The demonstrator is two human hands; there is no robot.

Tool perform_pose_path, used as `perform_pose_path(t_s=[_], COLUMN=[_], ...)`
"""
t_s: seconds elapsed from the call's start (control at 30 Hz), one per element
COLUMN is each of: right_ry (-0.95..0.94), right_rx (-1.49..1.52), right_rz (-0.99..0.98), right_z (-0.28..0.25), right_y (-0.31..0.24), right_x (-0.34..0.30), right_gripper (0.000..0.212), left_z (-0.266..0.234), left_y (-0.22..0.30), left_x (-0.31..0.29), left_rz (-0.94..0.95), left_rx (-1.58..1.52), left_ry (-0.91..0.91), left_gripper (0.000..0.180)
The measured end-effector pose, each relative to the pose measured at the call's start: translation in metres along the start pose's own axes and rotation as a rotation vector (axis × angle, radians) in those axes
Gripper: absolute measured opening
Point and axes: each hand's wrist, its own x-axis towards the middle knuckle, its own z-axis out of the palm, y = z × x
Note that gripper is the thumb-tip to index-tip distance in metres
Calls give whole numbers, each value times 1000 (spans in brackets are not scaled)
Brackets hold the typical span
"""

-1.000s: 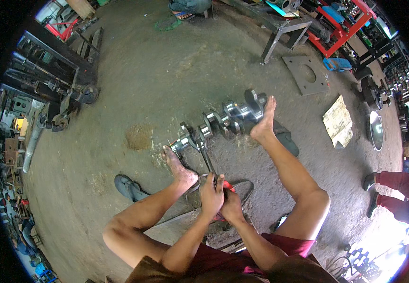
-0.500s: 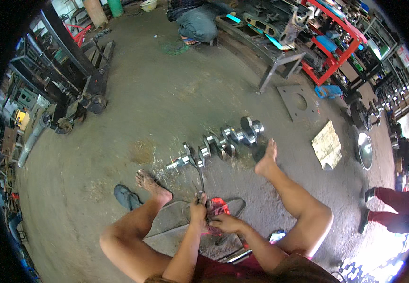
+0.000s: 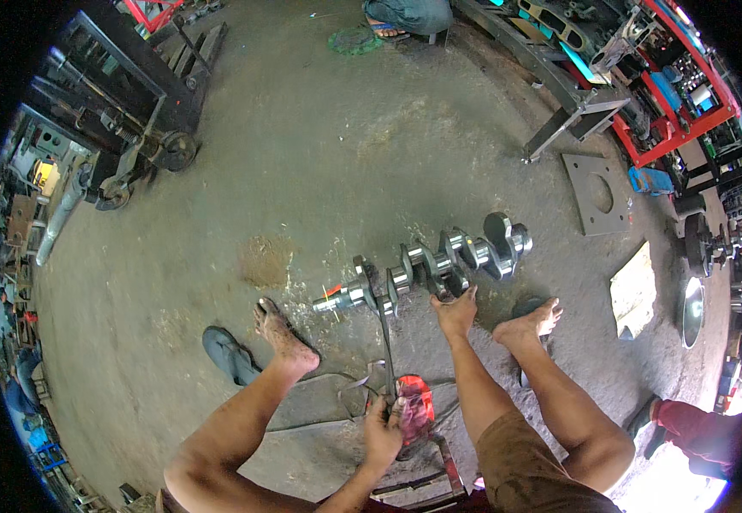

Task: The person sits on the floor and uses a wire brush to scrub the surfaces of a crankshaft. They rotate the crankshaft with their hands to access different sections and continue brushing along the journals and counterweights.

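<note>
A shiny steel crankshaft (image 3: 422,267) lies on the floor in front of me, slanting up to the right. A narrow dark strap (image 3: 387,350) runs from near its left end back toward me. My left hand (image 3: 384,434) is closed around the near part of this strap. My right hand (image 3: 455,315) reaches forward with its fingers curled against the near side of the crankshaft's middle, their tips partly hidden. Beside my left hand is a red object (image 3: 417,402) on the floor, with loose grey bands (image 3: 324,421) lying around it.
My bare feet flank the crankshaft's near side. One dark sandal (image 3: 230,355) lies by the left foot. To the right are a flat metal plate (image 3: 580,192), a stained sheet (image 3: 634,291) and a metal bowl (image 3: 692,313). Another person's legs (image 3: 700,432) show at lower right.
My right hand has left the spot beside my left hand and moved forward onto the crankshaft. My left hand keeps hold of the strap, slightly nearer to me. The whole view has shifted.
</note>
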Motion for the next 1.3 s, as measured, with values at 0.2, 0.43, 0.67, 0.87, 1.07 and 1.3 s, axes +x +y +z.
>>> perform_pose_path(t_s=[0.2, 0.43, 0.67, 0.87, 1.07, 1.3], right_ry=[-55, 70, 56, 84, -12, -74], right_rx=[-39, -122, -71, -28, -331, -671], right_rz=[51, -116, 118, 106, 48, -113], right_z=[-27, -29, -37, -37, -55, -32], right_y=[-6, 36, 57, 58, 1, -126], right_x=[-10, -63, -141, -164, -135, -55], right_gripper=[101, 89, 75, 75, 84, 76], left_z=[-4, -12, -42, -60, -64, -65], left_y=[24, 25, 31, 41, 59, 76], left_x=[-17, -47, -70, -75, -61, -42], left_rz=[87, 79, 3, -62, 132, 75], left_rx=[456, 75, 180, 139, 67, -6], left_ry=[102, 56, 4, -29, 25, 82], left_gripper=[26, 23, 21, 14, 14, 19])
